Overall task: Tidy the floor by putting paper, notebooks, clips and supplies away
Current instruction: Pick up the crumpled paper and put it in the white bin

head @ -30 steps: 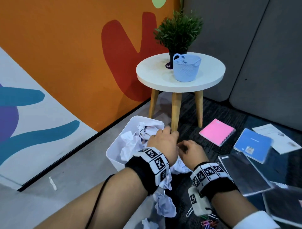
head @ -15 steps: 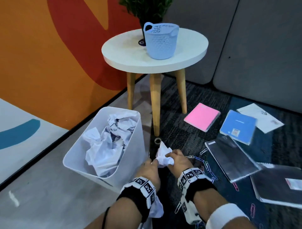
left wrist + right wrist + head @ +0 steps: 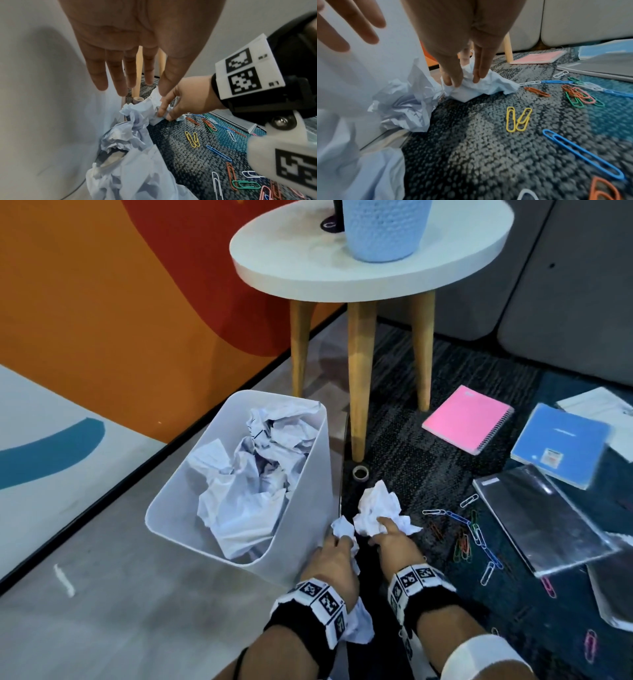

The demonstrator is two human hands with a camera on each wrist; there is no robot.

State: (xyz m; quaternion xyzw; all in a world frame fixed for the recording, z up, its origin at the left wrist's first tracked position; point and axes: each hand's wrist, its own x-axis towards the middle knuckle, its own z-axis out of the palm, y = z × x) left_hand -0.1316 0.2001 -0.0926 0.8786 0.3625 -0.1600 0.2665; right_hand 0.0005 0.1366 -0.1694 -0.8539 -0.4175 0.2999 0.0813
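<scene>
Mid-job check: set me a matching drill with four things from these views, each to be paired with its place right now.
Things:
1. light blue basket
2. pink notebook
3. crumpled paper ball
4. tape roll

Places:
A. on the carpet by the foot of a table leg
B. pinched in the right hand, beside the white bin
C. on top of the round white table
D. flat on the carpet, right of the table legs

Pairs: 1-C, 2-D, 3-B, 4-A
</scene>
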